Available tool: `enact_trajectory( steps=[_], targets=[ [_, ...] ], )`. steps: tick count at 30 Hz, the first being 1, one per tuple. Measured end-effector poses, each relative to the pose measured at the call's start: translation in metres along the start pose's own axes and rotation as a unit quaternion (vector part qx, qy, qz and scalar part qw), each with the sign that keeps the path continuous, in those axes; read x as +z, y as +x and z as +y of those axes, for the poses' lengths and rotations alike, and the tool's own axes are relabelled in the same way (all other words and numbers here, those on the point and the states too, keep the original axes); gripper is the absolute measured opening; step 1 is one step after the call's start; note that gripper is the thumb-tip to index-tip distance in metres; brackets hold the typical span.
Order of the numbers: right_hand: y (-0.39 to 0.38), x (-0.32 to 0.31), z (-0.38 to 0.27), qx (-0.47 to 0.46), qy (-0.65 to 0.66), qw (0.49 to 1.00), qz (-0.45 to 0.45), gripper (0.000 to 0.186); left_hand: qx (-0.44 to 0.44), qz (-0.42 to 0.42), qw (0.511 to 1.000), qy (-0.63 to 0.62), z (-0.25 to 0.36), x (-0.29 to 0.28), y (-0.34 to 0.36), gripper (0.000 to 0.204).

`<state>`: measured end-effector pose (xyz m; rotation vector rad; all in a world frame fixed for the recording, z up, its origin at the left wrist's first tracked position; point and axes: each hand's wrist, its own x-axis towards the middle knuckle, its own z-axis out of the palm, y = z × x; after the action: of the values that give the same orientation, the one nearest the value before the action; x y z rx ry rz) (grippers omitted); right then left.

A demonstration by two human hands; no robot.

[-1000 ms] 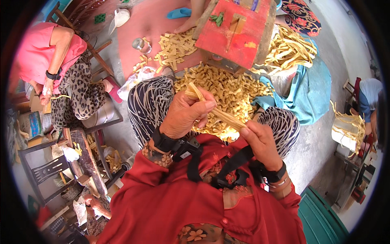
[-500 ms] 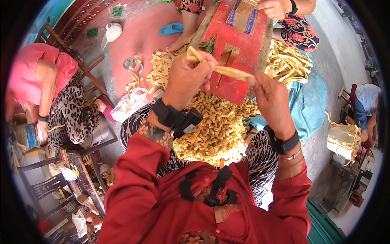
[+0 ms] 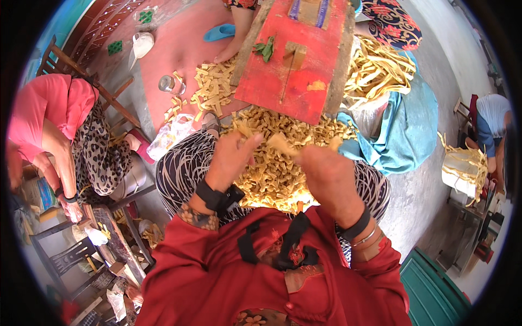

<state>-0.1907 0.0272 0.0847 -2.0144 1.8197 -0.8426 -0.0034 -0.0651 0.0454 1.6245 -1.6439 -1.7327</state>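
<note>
- far left: a person in pink (image 3: 51,108) sits bent over a low chair (image 3: 70,261), well apart from the work
- left hand (image 3: 231,160) has dropped since half a second ago, from up in front of the red bench (image 3: 296,60) to just above the lap; fingers pinched shut on a pale strip (image 3: 283,144)
- the strip runs across between both hands, over the strip pile (image 3: 274,176) on the lap
- right hand (image 3: 326,174) has come down too, closed on the strip's other end
- the bench's near edge now sits clear above both hands, open gap between
- right side: blue cloth (image 3: 405,127) with more strips, then bare grey floor (image 3: 418,201), roomy
- far right: another person (image 3: 492,122) by a white stack (image 3: 462,171)
</note>
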Motion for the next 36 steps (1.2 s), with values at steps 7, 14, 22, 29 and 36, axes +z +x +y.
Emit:
enact_trajectory(
  steps=[7, 14, 22, 29, 36],
  targets=[
    [-0.056, 0.034, -0.045, -0.004, 0.231, 0.964, -0.129, 0.018, -0.035, -0.210, 0.965, -0.150, -0.050, 0.056, -0.033, 0.041],
    [-0.074, 0.027, -0.046, 0.132, 0.514, 0.827, -0.186, 0.025, -0.154, -0.238, 0.847, -0.450, -0.036, 0.042, -0.045, 0.030],
    [-0.058, 0.037, -0.036, 0.179, 0.429, 0.878, 0.115, 0.021, -0.082, -0.220, 0.889, -0.392, -0.017, 0.042, -0.074, 0.027],
    [-0.050, 0.038, -0.042, 0.267, 0.499, 0.823, 0.041, 0.020, 0.015, -0.230, 0.940, -0.250, -0.002, 0.019, -0.081, 0.015],
    [-0.048, 0.025, -0.032, 0.194, 0.493, 0.842, -0.101, 0.031, 0.473, 0.066, 0.865, 0.157, 0.013, 0.022, -0.099, 0.013]
  ],
)
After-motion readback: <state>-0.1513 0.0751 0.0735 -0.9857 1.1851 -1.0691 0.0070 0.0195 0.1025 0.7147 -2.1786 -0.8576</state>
